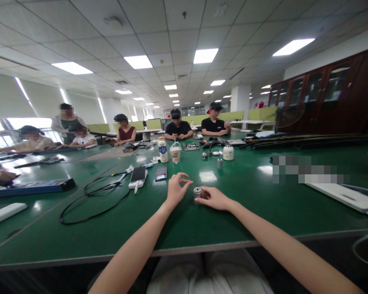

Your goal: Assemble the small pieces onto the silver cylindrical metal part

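A small silvery metal cylinder [197, 192] with a ring-shaped top stands upright on the green table [184, 224] in front of me. My right hand [216, 199] is closed around its right side, thumb at the front and fingers behind. To the left, my left hand [177, 188] hovers with fingers apart and curved, a short gap from the cylinder, holding nothing. Farther off on the tabletop stands a second grey metal cylinder [220, 163].
Beyond my hands stand a bottle [162, 150], a lidded plastic cup [175, 152] and a white jar [228, 152]. At left lie a looped black cable [88, 222], a white device with a dark screen [138, 177] and a phone [161, 173]. Several people sit around the table.
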Demonstrator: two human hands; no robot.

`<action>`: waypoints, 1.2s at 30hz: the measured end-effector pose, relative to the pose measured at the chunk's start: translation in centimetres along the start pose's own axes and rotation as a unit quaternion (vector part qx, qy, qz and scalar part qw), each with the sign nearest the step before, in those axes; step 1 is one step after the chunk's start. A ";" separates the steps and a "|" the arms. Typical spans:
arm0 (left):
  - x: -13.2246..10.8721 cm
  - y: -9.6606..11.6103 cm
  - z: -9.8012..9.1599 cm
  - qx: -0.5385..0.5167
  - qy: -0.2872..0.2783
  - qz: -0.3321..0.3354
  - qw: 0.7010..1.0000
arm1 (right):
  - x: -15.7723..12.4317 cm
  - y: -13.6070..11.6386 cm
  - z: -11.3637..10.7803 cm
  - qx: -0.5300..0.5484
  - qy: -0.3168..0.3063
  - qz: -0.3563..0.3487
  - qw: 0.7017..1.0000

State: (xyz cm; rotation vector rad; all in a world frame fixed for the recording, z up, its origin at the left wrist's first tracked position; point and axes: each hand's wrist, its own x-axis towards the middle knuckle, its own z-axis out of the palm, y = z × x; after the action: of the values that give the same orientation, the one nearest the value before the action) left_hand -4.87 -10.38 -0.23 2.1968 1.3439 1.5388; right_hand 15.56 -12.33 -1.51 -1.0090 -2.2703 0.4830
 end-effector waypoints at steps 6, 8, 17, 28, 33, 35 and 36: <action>0.3 -3.9 -0.9 0.042 -0.062 -0.040 0.996 | -0.1 0.0 -0.1 -0.001 -0.001 -0.004 1.000; 0.2 -4.4 -0.7 0.042 -0.066 -0.051 0.996 | -0.1 0.0 0.0 0.000 0.000 -0.004 1.000; -0.4 -1.2 0.1 -0.049 -0.019 -0.019 0.998 | 0.0 0.1 0.1 0.005 0.000 -0.003 1.000; -1.4 2.6 0.3 -0.125 -0.038 0.034 0.991 | 0.0 0.3 0.2 0.015 -0.004 0.006 1.000; -1.5 2.9 0.1 -0.137 -0.062 0.033 0.988 | 0.1 0.4 0.3 0.014 0.004 0.008 1.000; -1.5 3.1 0.1 -0.141 -0.070 0.031 0.987 | 0.1 0.5 0.3 0.015 0.005 0.010 1.000; -1.6 3.1 0.2 -0.142 -0.075 0.030 0.987 | 0.1 0.5 0.3 0.017 0.004 0.010 1.000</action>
State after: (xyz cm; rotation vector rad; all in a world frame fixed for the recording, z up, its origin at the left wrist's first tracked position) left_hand -3.06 -13.29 0.38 2.1398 0.9578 1.4475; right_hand 15.58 -11.93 -1.99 -1.0164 -2.2391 0.5218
